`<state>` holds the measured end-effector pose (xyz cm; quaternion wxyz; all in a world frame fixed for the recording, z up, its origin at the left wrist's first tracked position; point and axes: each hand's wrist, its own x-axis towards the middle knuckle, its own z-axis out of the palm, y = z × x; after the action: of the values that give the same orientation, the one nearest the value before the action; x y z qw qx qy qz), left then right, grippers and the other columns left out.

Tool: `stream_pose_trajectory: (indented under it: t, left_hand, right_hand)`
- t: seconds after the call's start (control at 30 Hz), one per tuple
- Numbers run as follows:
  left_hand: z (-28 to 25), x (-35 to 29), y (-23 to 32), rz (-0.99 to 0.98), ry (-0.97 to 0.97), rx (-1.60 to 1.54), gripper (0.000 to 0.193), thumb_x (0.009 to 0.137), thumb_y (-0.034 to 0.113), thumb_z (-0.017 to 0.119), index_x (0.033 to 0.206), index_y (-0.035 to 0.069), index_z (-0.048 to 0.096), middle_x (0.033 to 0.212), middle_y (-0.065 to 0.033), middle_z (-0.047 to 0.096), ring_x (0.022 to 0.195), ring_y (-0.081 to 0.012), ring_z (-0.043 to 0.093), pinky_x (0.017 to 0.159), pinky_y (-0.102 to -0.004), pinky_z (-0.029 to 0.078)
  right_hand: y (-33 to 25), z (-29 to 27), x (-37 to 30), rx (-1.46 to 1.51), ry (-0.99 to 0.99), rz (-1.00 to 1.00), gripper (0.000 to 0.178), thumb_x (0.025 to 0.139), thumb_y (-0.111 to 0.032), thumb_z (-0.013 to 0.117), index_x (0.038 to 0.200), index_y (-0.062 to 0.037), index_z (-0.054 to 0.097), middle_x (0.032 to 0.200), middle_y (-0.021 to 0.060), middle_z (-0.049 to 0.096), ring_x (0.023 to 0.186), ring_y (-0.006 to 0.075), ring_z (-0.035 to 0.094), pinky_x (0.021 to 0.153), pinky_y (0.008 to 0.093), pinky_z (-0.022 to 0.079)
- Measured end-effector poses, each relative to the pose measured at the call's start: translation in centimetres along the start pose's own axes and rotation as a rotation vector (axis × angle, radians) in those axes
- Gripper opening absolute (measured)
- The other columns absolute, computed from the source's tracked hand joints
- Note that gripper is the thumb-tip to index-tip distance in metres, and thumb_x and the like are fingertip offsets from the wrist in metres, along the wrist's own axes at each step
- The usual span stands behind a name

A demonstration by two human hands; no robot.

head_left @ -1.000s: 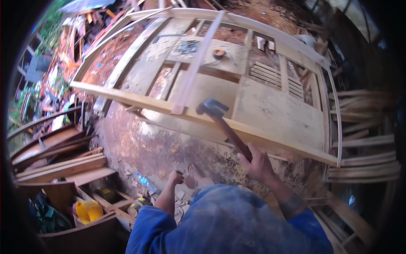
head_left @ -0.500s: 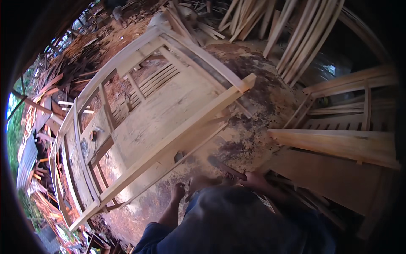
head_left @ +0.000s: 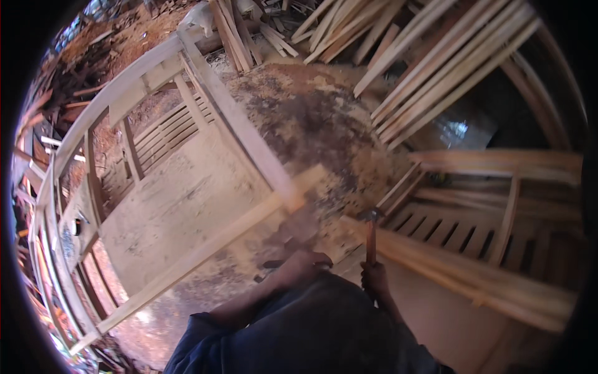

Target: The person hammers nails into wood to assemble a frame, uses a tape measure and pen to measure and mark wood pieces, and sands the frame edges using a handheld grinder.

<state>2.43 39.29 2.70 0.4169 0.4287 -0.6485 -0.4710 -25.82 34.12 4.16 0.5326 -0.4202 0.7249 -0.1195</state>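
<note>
My right hand (head_left: 374, 276) is closed round the handle of a hammer (head_left: 372, 240). The hammer stands handle-down, its dark head beside the near end of a wooden frame on the right. My left hand (head_left: 299, 229) is smeared by motion, and its fingers cannot be made out. It reaches close to the corner of a large wooden frame (head_left: 240, 134), where a long rail (head_left: 187, 257) crosses the frame's end. Whether it touches the wood is unclear. Inside the frame sits a broad panel (head_left: 180, 212) with slats beyond it.
To the right lies another slatted wooden frame (head_left: 461, 265). Long wood strips (head_left: 455, 68) lean at the back right, with more timber (head_left: 233, 34) further left. Scrap wood (head_left: 50, 109) is heaped at the far left. The ground (head_left: 311, 124) is stained and dusty.
The view has turned right. My left hand has moved forward toward the frame corner. My right hand has brought the hammer from lying low to standing upright by the right-hand frame.
</note>
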Motion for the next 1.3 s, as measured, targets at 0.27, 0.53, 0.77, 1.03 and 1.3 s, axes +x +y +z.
stream_pose_trajectory:
  t: [0.27,0.53,0.77,1.03,1.3]
  left_hand:
    - [-8.7,12.6,10.1,-0.193,0.258,-0.128,0.021,0.093,0.01,0.064,0.112,0.002,0.063,0.092,-0.019,0.069,0.086,-0.0332,0.07,0.078,-0.0394,0.053]
    - [-9.7,13.7,10.4,-0.398,1.253,-0.251,0.016,0.094,0.005,0.065,0.108,-0.003,0.063,0.094,-0.0109,0.068,0.089,-0.0186,0.07,0.08,-0.0291,0.056]
    - [-6.0,18.7,6.2,-0.73,2.365,0.24,0.017,0.092,0.008,0.067,0.103,-0.005,0.07,0.083,-0.0105,0.071,0.078,-0.011,0.064,0.07,-0.028,0.05]
    - [-2.8,22.7,3.9,-0.89,2.459,0.571,0.015,0.091,0.005,0.067,0.101,-0.004,0.072,0.093,-0.0105,0.073,0.08,-0.0147,0.066,0.071,-0.0284,0.051]
    - [-2.6,24.2,2.8,-0.84,2.487,0.722,0.012,0.09,0.001,0.065,0.099,-0.004,0.072,0.085,-0.0112,0.07,0.073,-0.0167,0.065,0.066,-0.03,0.051]
  right_hand:
    - [-14.3,-3.0,14.4,0.042,-0.097,0.006,0.018,0.091,-0.02,0.062,0.081,-0.0068,0.053,0.057,0.0028,0.048,0.042,0.0139,0.049,0.038,0.0314,0.04]
    - [-32.2,3.4,30.8,-0.434,-0.505,-0.141,0.019,0.094,-0.02,0.059,0.08,-0.0097,0.049,0.059,0.0015,0.048,0.046,0.0134,0.05,0.043,0.0324,0.044]
    - [-45.8,10.5,41.1,-0.815,-0.884,-0.434,0.024,0.094,-0.022,0.062,0.079,-0.0085,0.049,0.058,0.0004,0.046,0.042,0.0127,0.048,0.039,0.03,0.041]
    - [-56.4,10.7,32.2,-0.995,-1.442,-0.878,0.022,0.094,-0.019,0.065,0.082,-0.0034,0.056,0.058,0.0005,0.052,0.046,0.0087,0.051,0.043,0.0272,0.04]
    - [-56.2,9.2,22.7,-1.154,-1.64,-1.297,0.027,0.093,-0.024,0.064,0.102,0.002,0.062,0.072,0.0155,0.064,0.067,0.0263,0.066,0.063,0.0396,0.05]
